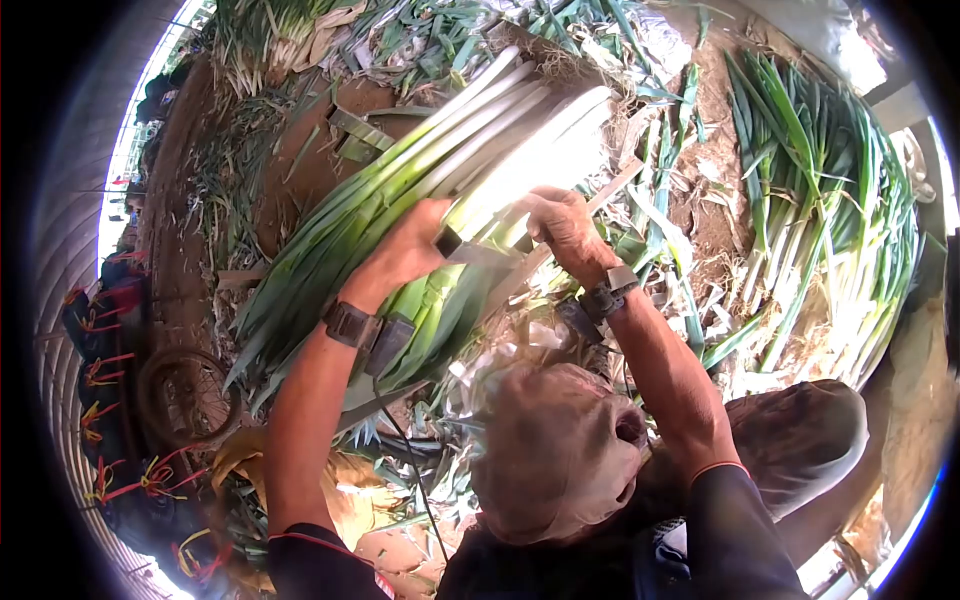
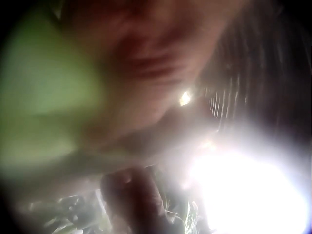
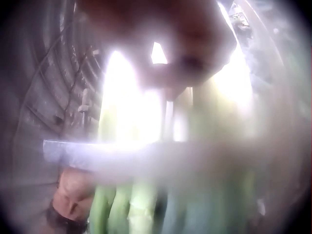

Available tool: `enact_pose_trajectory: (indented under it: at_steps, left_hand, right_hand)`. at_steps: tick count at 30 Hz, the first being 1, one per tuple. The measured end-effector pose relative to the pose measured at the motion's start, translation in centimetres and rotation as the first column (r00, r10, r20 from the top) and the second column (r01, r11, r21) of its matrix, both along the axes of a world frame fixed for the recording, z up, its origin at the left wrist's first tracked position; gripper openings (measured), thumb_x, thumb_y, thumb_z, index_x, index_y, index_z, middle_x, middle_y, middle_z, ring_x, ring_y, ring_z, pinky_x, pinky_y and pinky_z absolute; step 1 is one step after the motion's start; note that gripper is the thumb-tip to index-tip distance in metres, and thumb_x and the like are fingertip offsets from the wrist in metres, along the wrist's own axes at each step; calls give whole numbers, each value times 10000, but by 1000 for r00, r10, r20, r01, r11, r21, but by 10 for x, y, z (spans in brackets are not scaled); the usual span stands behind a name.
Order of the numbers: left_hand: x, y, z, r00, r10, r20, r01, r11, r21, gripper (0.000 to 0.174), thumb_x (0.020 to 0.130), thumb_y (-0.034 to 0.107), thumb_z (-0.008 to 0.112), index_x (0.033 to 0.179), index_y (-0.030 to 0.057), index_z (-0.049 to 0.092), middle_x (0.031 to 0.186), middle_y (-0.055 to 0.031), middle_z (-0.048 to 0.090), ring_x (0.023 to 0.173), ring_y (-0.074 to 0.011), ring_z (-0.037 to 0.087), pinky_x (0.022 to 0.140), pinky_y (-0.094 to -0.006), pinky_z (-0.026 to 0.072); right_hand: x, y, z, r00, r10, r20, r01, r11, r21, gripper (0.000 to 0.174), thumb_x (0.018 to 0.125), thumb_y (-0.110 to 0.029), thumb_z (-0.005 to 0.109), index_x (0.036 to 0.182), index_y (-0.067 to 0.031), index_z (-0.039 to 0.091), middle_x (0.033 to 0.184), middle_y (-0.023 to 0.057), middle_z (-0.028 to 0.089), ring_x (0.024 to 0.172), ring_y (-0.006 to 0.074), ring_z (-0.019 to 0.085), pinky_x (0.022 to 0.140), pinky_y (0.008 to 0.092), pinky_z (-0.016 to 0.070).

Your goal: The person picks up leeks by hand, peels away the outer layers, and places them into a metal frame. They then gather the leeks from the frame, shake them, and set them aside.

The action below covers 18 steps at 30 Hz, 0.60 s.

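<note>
A thick bundle of leeks [image 1: 370, 235] lies slantwise before me, white stems toward the upper right and green leaves toward the lower left. Across its stems runs a flat, pale strip [image 3: 117, 155], like tape, stretched between my hands. My left hand [image 1: 408, 245] holds one end at the leeks' near side, where a small dark patch shows by the fingers. With bent fingers, my right hand [image 1: 568, 228] pinches the strip farther right, over the brightly lit stems. In the left wrist view the hand [image 2: 146, 58] is blurred close up, beside green leek.
More leeks [image 1: 820, 200] are piled at the right, and another heap [image 1: 265, 40] lies at the top left. Cut leaves litter the ground. A wooden slat [image 1: 615, 185] shows beside the bundle. A wheel [image 1: 188, 395] stands at the left, near dark bags [image 1: 150, 510] with coloured ties.
</note>
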State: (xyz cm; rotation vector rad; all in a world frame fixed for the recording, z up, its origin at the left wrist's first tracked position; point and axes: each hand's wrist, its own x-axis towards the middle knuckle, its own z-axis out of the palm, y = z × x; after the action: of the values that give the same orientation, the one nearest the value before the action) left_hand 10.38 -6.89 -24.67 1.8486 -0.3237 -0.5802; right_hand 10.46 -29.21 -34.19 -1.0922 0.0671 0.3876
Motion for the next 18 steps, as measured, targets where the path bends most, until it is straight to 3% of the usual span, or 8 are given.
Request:
enact_pose_trajectory:
  at_steps: [7,9,10,13,14,15,16,18]
  left_hand:
    - [1,14,2,992,-26,-120,25,1000,-8,529,761,31,822,1225,-34,577,1197,-83,634,1086,-120,582,944,-295,487]
    - [-10,21,-18,986,63,155,-96,973,211,785,689,113,893,1362,14,503,1403,-93,522,1268,-200,502,1098,-331,395]
    - [-9,23,-20,929,-182,322,-15,850,526,890,651,164,919,1411,60,467,1474,-130,453,1344,-251,448,1122,-351,379]
    - [-3,19,-25,876,-251,412,48,895,443,916,639,147,919,1429,86,460,1457,-141,472,1353,-292,443,1139,-371,362]
    - [-3,17,-31,865,-245,437,51,911,410,919,641,130,912,1435,82,452,1457,-147,472,1357,-299,440,1145,-373,354]
    - [-5,17,-35,856,-238,459,53,924,379,922,644,112,904,1441,77,443,1457,-153,471,1362,-307,437,1151,-376,346]
    - [-6,17,-39,859,-234,456,52,925,377,922,644,112,904,1441,77,443,1457,-153,471,1362,-307,437,1151,-376,346]
    - [-6,7,-36,922,-236,306,35,841,541,892,661,72,874,1442,63,442,1459,-150,472,1368,-299,433,1155,-371,338]
  right_hand:
    - [12,-10,-15,981,-187,-55,191,977,98,222,865,-251,720,912,-34,710,641,-26,579,525,51,467,483,226,378]
    - [12,-19,-18,983,-170,-74,177,980,95,207,866,-197,722,976,-22,703,634,-14,590,521,53,486,485,240,411]
    - [8,-22,-15,988,-147,-53,149,988,46,243,871,-234,719,969,-12,704,640,-10,599,533,57,501,486,227,394]
    - [-7,-29,13,971,-238,20,237,953,-187,279,884,-243,709,1008,7,690,645,16,629,578,80,566,514,219,418]
    - [-11,-32,18,937,-340,78,345,870,-352,283,891,-214,702,1054,16,675,644,37,650,609,100,617,540,225,459]
    - [-7,-33,23,887,-334,320,453,764,-458,304,895,-147,684,1156,0,633,835,80,721,689,158,687,610,278,547]
    - [-10,-40,29,869,-236,434,487,560,-670,503,829,-88,713,1311,-78,570,1193,126,671,942,223,687,858,390,562]
    - [0,-39,69,665,213,716,668,259,-697,659,794,-21,692,1405,-190,514,1431,122,508,1246,269,543,1120,500,381]
